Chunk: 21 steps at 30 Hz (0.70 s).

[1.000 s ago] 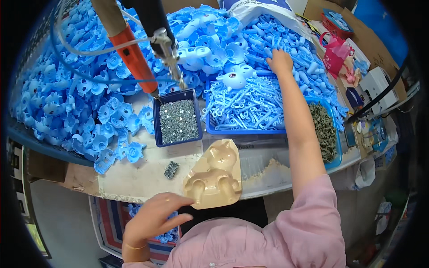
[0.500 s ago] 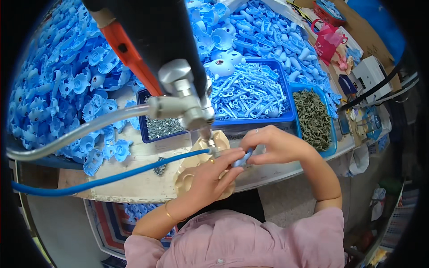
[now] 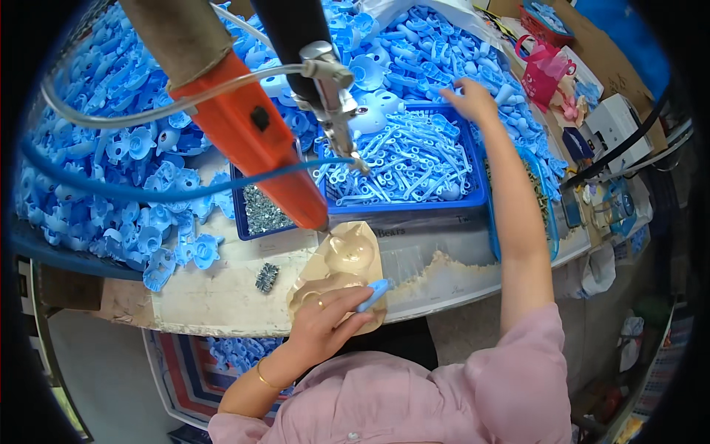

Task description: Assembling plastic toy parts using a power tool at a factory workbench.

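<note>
One slim, light-blue piece (image 3: pixel 374 295)

A pink bag (image 3: pixel 541 83) sits near a white box (image 3: pixel 614 122); beyond the bag, a red basket (image 3: pixel 544 26) stands beside brown cardboard (image 3: pixel 605 65).

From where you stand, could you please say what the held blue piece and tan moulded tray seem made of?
The blue piece in the left hand looks like smooth, slightly shiny plastic, evenly coloured and rounded. The tan moulded tray is probably glossy plastic or resin, judging by highlights in its hollow.
</note>
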Each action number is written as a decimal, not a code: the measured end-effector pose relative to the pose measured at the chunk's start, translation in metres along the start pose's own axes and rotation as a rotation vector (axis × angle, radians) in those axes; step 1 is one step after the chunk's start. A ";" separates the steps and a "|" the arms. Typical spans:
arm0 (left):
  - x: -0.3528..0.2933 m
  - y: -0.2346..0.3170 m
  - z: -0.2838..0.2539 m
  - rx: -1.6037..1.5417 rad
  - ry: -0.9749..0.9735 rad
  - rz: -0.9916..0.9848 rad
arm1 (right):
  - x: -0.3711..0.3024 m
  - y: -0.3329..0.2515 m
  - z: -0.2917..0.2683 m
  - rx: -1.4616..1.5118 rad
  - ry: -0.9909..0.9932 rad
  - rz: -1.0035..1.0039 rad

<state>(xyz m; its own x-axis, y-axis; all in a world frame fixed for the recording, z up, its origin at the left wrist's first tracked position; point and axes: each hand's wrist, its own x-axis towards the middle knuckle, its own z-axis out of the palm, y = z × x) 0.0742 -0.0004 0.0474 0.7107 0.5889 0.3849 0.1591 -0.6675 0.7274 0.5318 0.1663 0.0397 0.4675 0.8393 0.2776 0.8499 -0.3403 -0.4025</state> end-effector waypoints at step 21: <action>-0.045 -0.026 0.028 0.346 0.024 0.179 | -0.066 -0.022 -0.042 0.747 -0.075 -0.007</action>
<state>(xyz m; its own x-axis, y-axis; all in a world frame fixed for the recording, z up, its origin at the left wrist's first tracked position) 0.0569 -0.0221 -0.0050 0.7324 0.4572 0.5046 0.2588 -0.8724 0.4147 0.4923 0.1004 0.0671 0.4218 0.8763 0.2328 0.4493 0.0210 -0.8931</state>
